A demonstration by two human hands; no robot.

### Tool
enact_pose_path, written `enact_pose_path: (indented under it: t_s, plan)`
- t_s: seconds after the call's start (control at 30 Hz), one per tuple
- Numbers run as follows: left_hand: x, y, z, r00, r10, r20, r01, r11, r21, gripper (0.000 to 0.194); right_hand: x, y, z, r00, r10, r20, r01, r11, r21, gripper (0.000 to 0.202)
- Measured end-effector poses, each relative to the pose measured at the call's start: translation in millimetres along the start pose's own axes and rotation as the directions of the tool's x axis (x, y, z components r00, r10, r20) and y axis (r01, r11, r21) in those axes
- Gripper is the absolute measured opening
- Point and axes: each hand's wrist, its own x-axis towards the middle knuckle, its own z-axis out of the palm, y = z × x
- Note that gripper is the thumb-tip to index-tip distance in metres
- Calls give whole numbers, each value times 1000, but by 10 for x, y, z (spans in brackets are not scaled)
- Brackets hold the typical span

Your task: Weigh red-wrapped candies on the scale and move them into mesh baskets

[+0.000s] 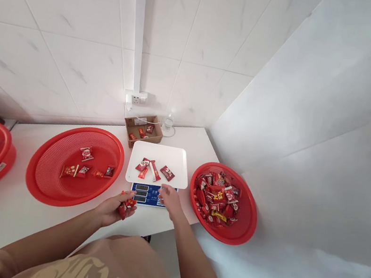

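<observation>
Several red-wrapped candies (126, 208) rest in my left hand (113, 208), its fingers curled around them at the front left of the scale. My right hand (170, 200) hovers over the right part of the scale's blue panel (150, 196), fingers apart and nothing visible in them. Just beyond both hands is the scale's white tray (178, 157). On it lie a few wrapped candies: a dark red packet (167, 172) to the right, a long red one (154, 170) in the middle and a small cluster at the left.
A red basket (253, 218) heaped with wrapped candies stands at the right table edge. Left of the scale sits another red basket (34, 179) with several candies. A third red basket (5, 160) is at the far left. Behind are a cardboard box (142, 142) and a clear glass container (168, 121).
</observation>
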Motion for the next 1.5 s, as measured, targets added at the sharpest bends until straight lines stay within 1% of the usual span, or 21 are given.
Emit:
enact_pose_path:
  t_s: [0.03, 0.1, 0.13, 0.17, 0.2, 0.27, 0.3, 0.37, 0.43, 0.57, 0.63, 0.73, 0.8, 0.9, 1.0, 1.07, 1.17, 1.37, 1.43, 1.5]
  plan:
    - [3, -12, 5, 1000, -6, 23, 5, 1000, 19, 28, -83, 40, 46, 996, -16, 90, 19, 999, -26, 34]
    - [9, -37, 24, 997, -15, 79, 11, 999, 53, 33, -239, 116, 143, 961, -51, 271, 73, 995, -70, 33]
    - [10, -50, 35, 994, -19, 110, 12, 998, 67, 35, -304, 152, 189, 943, -76, 323, 114, 988, -103, 34]
    - [10, -63, 47, 990, -26, 137, 15, 996, 83, 37, -355, 189, 229, 935, -101, 339, 158, 976, -147, 33]
    - [7, -76, 57, 986, -38, 161, 21, 994, 103, 39, -392, 226, 260, 938, -124, 323, 196, 960, -200, 31]
    - [-4, -103, 66, 979, -77, 189, 46, 985, 164, 46, -430, 302, 298, 956, -158, 249, 232, 925, -302, 20]
    - [-11, -118, 64, 975, -102, 196, 62, 978, 198, 50, -436, 340, 305, 962, -163, 220, 231, 914, -332, 16]
    - [-17, -151, 48, 970, -141, 196, 90, 964, 250, 56, -438, 407, 306, 968, -142, 208, 206, 922, -328, 13]
    - [-9, -184, 22, 974, -147, 174, 98, 960, 261, 55, -443, 453, 303, 971, -95, 219, 155, 948, -279, 13]
    - [42, -199, -29, 991, -93, 93, 71, 974, 216, 39, -474, 473, 311, 978, 25, 206, 9, 987, -160, 12]
    - [69, -165, -38, 996, -70, 51, 58, 979, 197, 42, -488, 468, 306, 979, 65, 191, -45, 993, -110, 14]
    - [104, -78, -18, 999, -34, -4, 34, 983, 180, 47, -498, 482, 265, 981, 77, 176, -73, 997, -26, 18]
    - [133, -17, 14, 999, 4, -35, 2, 987, 163, 47, -500, 508, 221, 982, 81, 169, -87, 996, 30, 22]
    - [191, 68, 71, 994, 60, -90, -48, 990, 133, 42, -508, 559, 160, 983, 101, 154, -117, 988, 99, 26]
    - [258, 162, 126, 986, 92, -137, -78, 992, 103, 34, -523, 612, 126, 984, 120, 132, -138, 981, 136, 28]
    - [303, 243, 168, 981, 110, -160, -96, 991, 92, 32, -533, 648, 117, 984, 127, 125, -145, 979, 146, 30]
    - [374, 402, 272, 973, 137, -188, -120, 988, 99, 34, -546, 702, 109, 984, 136, 118, -153, 976, 152, 32]
    - [553, 735, 636, 953, 223, -206, -191, 968, 163, 28, -566, 763, 77, 987, 131, 92, -144, 977, 158, 36]
    - [615, 808, 738, 947, 248, -205, -211, 959, 187, 29, -575, 768, 61, 988, 126, 83, -139, 977, 164, 37]
    - [669, 856, 803, 941, 266, -210, -223, 952, 209, 30, -585, 773, 47, 989, 123, 78, -135, 976, 171, 37]
